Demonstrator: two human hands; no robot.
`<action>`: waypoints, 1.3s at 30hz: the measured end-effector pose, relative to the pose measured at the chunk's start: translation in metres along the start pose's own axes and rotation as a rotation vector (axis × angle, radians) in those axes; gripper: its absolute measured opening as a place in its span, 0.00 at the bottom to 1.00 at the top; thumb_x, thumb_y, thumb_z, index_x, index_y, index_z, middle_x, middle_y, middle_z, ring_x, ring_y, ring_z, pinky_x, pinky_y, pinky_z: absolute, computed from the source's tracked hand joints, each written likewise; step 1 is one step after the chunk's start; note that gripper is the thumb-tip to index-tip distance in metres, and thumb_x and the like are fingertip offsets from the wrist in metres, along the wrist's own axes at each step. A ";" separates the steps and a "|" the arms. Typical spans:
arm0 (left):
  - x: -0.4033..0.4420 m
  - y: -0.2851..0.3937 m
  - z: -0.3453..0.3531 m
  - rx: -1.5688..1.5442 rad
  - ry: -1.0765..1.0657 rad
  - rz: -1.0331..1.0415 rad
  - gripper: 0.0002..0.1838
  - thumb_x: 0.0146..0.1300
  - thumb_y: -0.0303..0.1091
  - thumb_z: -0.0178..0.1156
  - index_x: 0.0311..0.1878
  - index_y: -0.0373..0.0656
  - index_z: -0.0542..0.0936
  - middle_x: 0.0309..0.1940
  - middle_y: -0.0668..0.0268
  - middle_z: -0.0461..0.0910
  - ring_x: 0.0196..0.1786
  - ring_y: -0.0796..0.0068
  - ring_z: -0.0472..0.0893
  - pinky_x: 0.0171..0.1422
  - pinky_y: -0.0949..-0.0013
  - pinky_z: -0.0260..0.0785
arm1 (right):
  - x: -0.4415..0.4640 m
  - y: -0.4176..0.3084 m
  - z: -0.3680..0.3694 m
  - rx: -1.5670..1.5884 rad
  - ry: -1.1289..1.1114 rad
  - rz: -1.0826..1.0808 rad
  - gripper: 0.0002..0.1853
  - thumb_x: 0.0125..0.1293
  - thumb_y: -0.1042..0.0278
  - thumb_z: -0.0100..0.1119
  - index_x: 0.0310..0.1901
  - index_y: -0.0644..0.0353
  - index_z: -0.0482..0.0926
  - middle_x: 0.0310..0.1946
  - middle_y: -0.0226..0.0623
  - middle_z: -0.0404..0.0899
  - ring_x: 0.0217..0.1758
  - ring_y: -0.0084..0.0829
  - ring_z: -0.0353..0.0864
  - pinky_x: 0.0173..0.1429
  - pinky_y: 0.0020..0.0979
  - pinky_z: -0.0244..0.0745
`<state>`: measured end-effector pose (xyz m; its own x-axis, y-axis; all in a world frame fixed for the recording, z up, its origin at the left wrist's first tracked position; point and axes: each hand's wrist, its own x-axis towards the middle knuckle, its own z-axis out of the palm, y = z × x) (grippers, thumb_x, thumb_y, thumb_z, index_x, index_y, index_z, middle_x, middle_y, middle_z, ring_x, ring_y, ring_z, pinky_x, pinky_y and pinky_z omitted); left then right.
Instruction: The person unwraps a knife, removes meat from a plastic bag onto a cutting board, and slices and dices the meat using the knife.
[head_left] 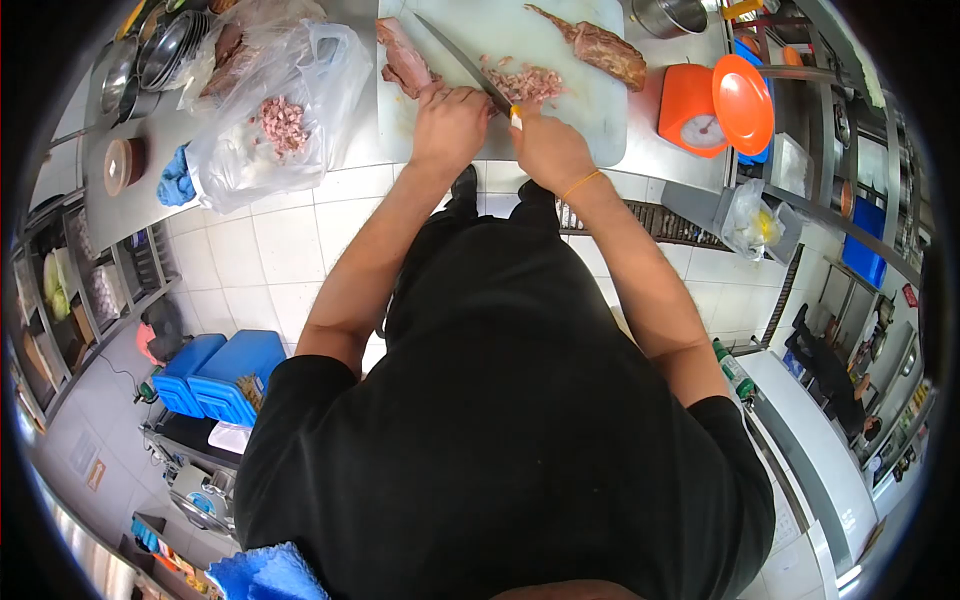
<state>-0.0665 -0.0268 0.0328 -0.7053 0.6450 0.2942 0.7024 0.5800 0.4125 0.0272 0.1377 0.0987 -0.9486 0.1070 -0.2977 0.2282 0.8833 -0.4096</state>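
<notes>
On a white cutting board [590, 120] lies a long piece of meat [400, 58] at the left, with my left hand [450, 125] at its near end, fingers bent and pressed down. My right hand [552, 150] is wrapped round the handle of a knife [462, 60], whose blade points away and to the left, close to my left fingers. Chopped meat [525, 82] lies in a small heap just beyond my right hand. Another piece of meat [608, 55] rests at the board's back right. What is under my left fingertips is hidden.
Left of the board, a clear plastic bag [335, 105] holds chopped meat, beside a blue cloth [176, 178] and metal bowls [170, 50]. An orange scale [690, 105] with an orange pan stands at the right, near a metal pot [672, 15]. Another person [830, 370] is far right.
</notes>
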 end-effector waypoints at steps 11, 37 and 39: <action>0.001 0.001 -0.012 -0.084 -0.073 -0.061 0.06 0.63 0.30 0.70 0.43 0.43 0.86 0.42 0.61 0.88 0.50 0.54 0.86 0.59 0.50 0.74 | -0.056 -0.009 0.012 -0.014 -0.050 0.081 0.21 0.80 0.60 0.56 0.60 0.72 0.69 0.31 0.57 0.88 0.37 0.60 0.90 0.42 0.57 0.83; -0.005 -0.008 -0.017 -0.048 -0.085 -0.080 0.11 0.66 0.27 0.67 0.51 0.42 0.89 0.47 0.57 0.88 0.51 0.49 0.87 0.58 0.50 0.79 | -0.005 -0.025 0.016 0.023 0.032 0.057 0.14 0.79 0.64 0.53 0.53 0.69 0.73 0.34 0.55 0.89 0.40 0.60 0.91 0.47 0.57 0.84; -0.007 -0.007 -0.023 -0.093 -0.079 -0.105 0.12 0.65 0.26 0.68 0.51 0.42 0.89 0.47 0.56 0.89 0.50 0.48 0.87 0.58 0.50 0.80 | -0.014 -0.023 0.005 0.014 0.060 0.011 0.16 0.79 0.62 0.56 0.54 0.69 0.72 0.33 0.57 0.88 0.38 0.61 0.90 0.44 0.57 0.84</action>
<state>-0.0688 -0.0464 0.0474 -0.7623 0.6222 0.1781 0.6106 0.6002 0.5167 0.0368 0.1135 0.1080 -0.9572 0.1443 -0.2507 0.2416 0.8755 -0.4186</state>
